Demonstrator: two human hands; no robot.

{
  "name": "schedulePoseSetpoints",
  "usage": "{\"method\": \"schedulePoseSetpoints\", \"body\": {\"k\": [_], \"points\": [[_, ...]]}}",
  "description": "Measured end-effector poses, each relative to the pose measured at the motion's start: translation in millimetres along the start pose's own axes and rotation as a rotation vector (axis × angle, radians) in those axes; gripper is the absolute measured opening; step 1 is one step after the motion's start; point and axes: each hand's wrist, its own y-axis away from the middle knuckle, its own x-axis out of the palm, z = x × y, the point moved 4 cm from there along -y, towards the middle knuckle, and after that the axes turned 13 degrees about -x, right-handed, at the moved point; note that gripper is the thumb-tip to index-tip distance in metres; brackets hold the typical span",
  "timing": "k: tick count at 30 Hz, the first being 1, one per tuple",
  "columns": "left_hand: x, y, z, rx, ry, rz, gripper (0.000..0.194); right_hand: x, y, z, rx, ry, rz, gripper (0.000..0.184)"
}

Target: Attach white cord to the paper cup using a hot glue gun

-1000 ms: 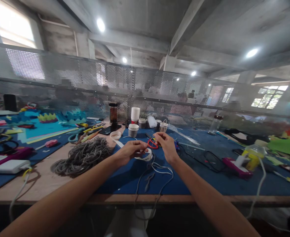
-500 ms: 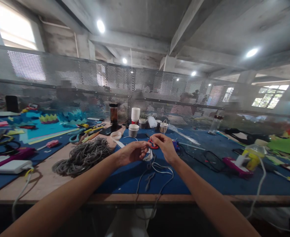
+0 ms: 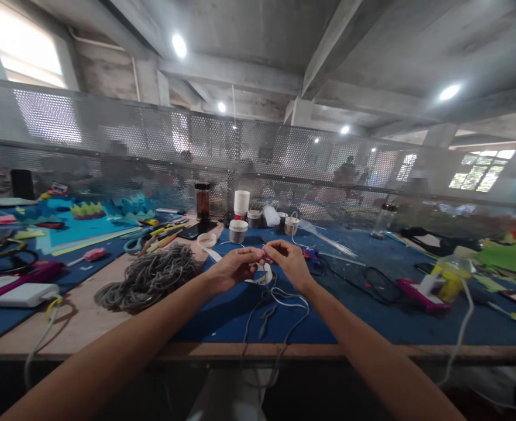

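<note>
My left hand (image 3: 237,268) and my right hand (image 3: 285,261) meet over the middle of the blue mat (image 3: 214,321). The fingertips of both hands are pinched together, nearly touching. A small bit of red (image 3: 267,259) shows between them; its shape is mostly hidden. Just below the fingers is a curved white band (image 3: 264,276) with dark printed letters, partly covered by my left hand. Thin grey cord (image 3: 291,295) lies looped under my hands and hangs over the table edge. To the left of my left hand rests a heap of grey cord (image 3: 152,278).
Paper cups (image 3: 238,232), a dark-lidded jar (image 3: 202,202) and a white tape roll (image 3: 206,240) stand beyond my hands. Scissors (image 3: 134,244) lie left. At right are a black cable (image 3: 376,286) and a yellow bottle (image 3: 453,278). A perforated metal screen (image 3: 258,155) runs behind.
My fingertips have drawn closer together and shifted slightly left. The red loop seen by my right fingers is now mostly hidden, and more of the white band shows.
</note>
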Motion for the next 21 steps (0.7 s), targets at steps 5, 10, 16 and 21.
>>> {"method": "schedulePoseSetpoints", "body": {"k": [5, 10, 16, 21], "points": [[3.5, 3.2, -0.4, -0.091, 0.041, -0.025, 0.025, -0.7, 0.5, 4.2, -0.055, 0.122, 0.017, 0.020], [1.8, 3.5, -1.9, -0.020, -0.033, -0.064, 0.021, -0.6, 2.1, 4.9, -0.068, 0.174, 0.037, 0.021], [-1.6, 1.4, -1.8, 0.072, -0.118, -0.140, 0.016, 0.2, 2.4, 5.1, -0.091, 0.211, 0.033, 0.020], [-3.9, 2.6, -5.4, 0.219, -0.215, -0.231, 0.015, 2.9, 4.0, 5.9, -0.151, 0.300, 0.050, 0.019]]}}
